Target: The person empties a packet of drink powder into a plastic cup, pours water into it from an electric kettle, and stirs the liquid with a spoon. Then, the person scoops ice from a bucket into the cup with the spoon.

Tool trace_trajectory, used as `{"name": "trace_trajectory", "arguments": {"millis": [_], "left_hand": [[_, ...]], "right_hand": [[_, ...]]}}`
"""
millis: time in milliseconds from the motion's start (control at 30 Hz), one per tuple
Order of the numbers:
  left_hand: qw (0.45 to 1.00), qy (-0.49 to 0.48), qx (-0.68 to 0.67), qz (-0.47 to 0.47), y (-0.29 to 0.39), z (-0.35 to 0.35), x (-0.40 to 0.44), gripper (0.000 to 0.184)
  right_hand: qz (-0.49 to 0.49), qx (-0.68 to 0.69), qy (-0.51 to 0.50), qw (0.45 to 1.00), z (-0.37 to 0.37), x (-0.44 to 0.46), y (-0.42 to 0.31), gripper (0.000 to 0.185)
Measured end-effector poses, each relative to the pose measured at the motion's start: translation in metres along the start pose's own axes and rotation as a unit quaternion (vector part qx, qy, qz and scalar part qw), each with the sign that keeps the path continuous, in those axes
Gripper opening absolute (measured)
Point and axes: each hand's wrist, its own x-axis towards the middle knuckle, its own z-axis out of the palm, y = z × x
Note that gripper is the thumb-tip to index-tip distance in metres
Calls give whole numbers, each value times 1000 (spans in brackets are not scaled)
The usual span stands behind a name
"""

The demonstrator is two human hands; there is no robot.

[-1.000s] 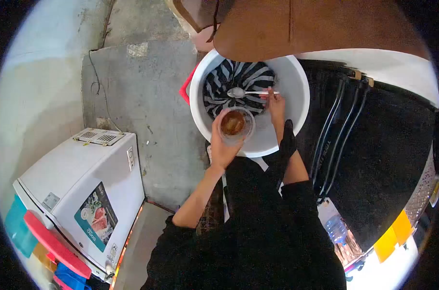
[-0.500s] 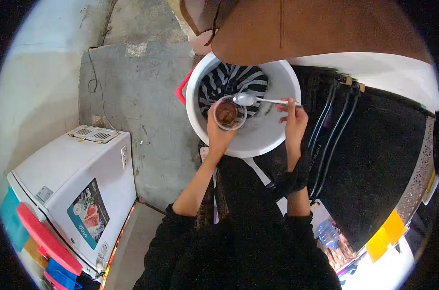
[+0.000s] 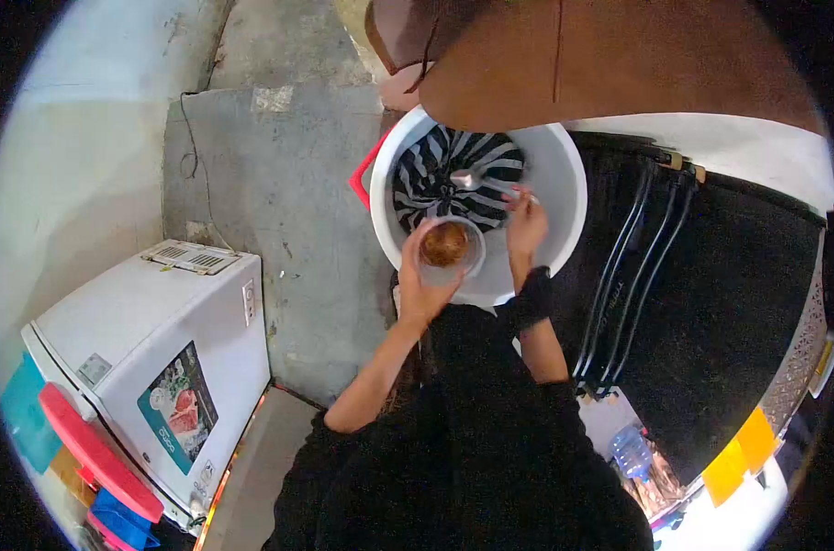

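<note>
My left hand (image 3: 419, 286) is wrapped round a clear plastic cup (image 3: 475, 250) with brown contents (image 3: 443, 245) in it. Pinched in the fingers of my right hand (image 3: 527, 227) is a metal spoon (image 3: 465, 179), its bowl above and beyond the cup, apart from it. Part of the spoon's handle is blurred. Both hands are over the near side of a round white basin (image 3: 571, 188). Under the spoon, a cloth with black and grey stripes (image 3: 417, 188) covers much of the basin's inside.
A brown panel or cover (image 3: 637, 64) overhangs the basin's far edge. To the right lies a black surface (image 3: 720, 303) with curved dark tubes (image 3: 651, 262). A white freezer (image 3: 132, 312) stands at the left on the grey floor (image 3: 316, 248). Something red (image 3: 366, 174) sticks out beside the basin.
The spoon has moved off the cup's rim and is now farther from the cup. My right hand has come left and nearer to my left hand. The cup has shifted towards me.
</note>
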Motion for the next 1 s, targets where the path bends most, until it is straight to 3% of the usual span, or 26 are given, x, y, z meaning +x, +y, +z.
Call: {"name": "trace_trajectory", "arguments": {"millis": [33, 133, 233, 300, 367, 400, 500, 533, 633, 667, 1000], "left_hand": [[1000, 8, -18, 0, 2, -2, -5, 75], [999, 6, -34, 5, 3, -5, -15, 75], [999, 19, -46, 8, 5, -7, -19, 74], [1000, -17, -12, 11, 1, -10, -20, 86], [1000, -14, -13, 22, -1, -10, -19, 86], [999, -11, -13, 34, -1, -11, -19, 86], [1000, -12, 11, 15, -1, -13, -19, 86], [1000, -11, 11, 15, -1, -13, -18, 86], [1000, -16, -23, 9, -3, -13, -18, 86], [1000, -14, -14, 11, -4, -13, -18, 86], [999, -29, 20, 2, -7, -9, -17, 86]], "right_hand": [[-3, -82, -41, 996, 12, 3, 12, 38], [-28, -146, -32, 988, 44, 6, 45, 36], [-31, -143, -87, 985, 68, 7, 65, 34], [-15, -150, -84, 985, 86, 6, 84, 35], [12, -168, -76, 983, 98, 5, 100, 36], [8, -33, -94, 995, 97, 3, 101, 37], [12, -16, -86, 996, 93, 14, 150, 39], [53, -24, -114, 992, 71, 4, 92, 40], [86, 36, -150, 984, 55, 12, 97, 39], [105, 112, -150, 977, 53, 11, 99, 40], [113, 35, -133, 984, 40, 12, 88, 43]]}}
